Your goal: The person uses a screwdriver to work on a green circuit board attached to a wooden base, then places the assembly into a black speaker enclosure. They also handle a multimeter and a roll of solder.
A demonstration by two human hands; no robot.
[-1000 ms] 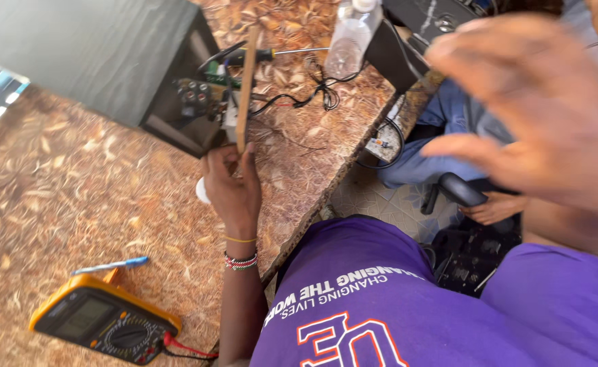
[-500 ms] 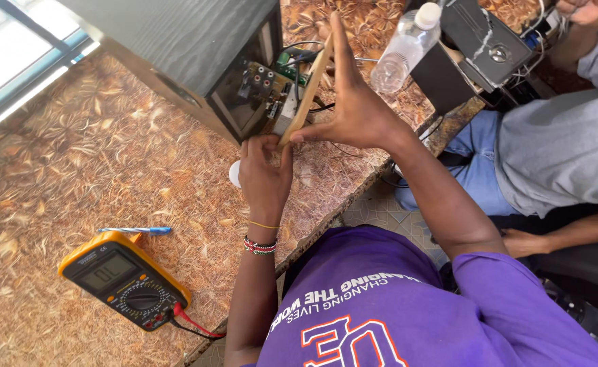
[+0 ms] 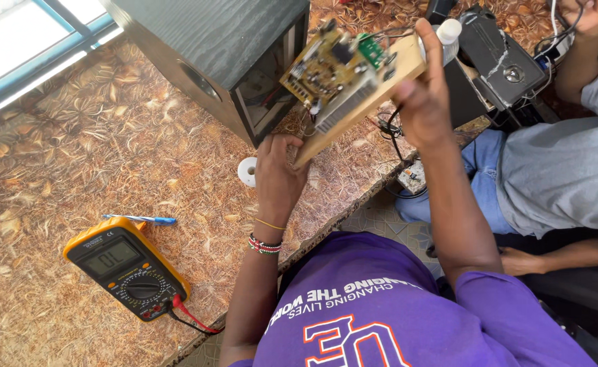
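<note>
The fingers of the left hand [image 3: 278, 175] are curled round the low end of a wooden board [image 3: 353, 102], pinching its bottom corner, and the fingers of the right hand [image 3: 421, 102] are wrapped over the high end, with the thumb up along the edge. So both hands hold the board, and it hangs in the air, tilted, above the table [image 3: 75, 156]. The circuit board [image 3: 333, 68] with its small parts sits on the face of the wooden board, between the two hands, and no finger is on it. Going from the left side: a yellow meter [image 3: 128, 268] lies flat on the table with a red wire [image 3: 193, 318] coming out of it, and a blue pen [image 3: 139, 219] lies just above it. Both are well apart from the hands. A small white roll [image 3: 247, 171] sits just beside the left hand. Behind the hands stands a dark speaker box [image 3: 217, 61] with its back open. I think the board has come out of that box, since the box is open and the board is out in the hands. The meter looks not yet used on the board, so any checking seems yet to come. At the right, another person's hand [image 3: 587, 17] is on a black device [image 3: 502, 58], and a clear bottle [image 3: 441, 34] stands near the right hand.
</note>
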